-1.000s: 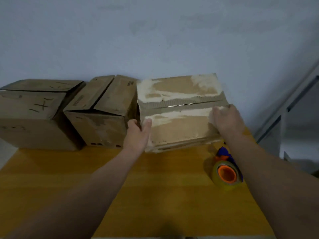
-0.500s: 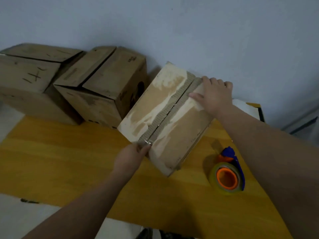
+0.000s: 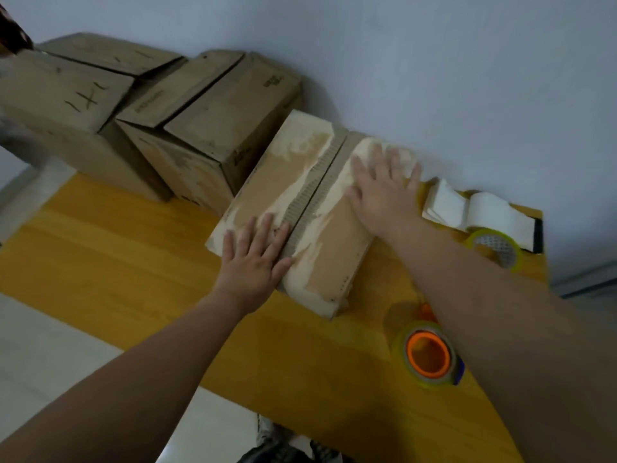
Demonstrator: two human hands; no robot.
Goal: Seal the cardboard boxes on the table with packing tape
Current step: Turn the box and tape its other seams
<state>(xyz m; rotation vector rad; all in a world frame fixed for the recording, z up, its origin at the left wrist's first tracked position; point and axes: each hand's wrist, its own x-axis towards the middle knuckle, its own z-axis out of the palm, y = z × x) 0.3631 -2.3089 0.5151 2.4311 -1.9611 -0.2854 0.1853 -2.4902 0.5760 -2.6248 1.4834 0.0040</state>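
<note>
Left hand (image 3: 257, 259) and right hand (image 3: 380, 192), flat and holding nothing, pin box (image 3: 273, 182) flaps; reaching for tape dispenser (image 3: 427, 357) by worktop's (image 3: 133, 262) right edge risks flaps springing.

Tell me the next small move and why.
Probably lift the right hand to fetch the orange-cored yellow tape roll: that hand and the left hand lie flat on the worn brown cardboard box, flaps closed, centre seam seemingly untaped.

Both hands lie on the box (image 3: 283, 208), tape dispenser (image 3: 429, 357) to its right.
</note>
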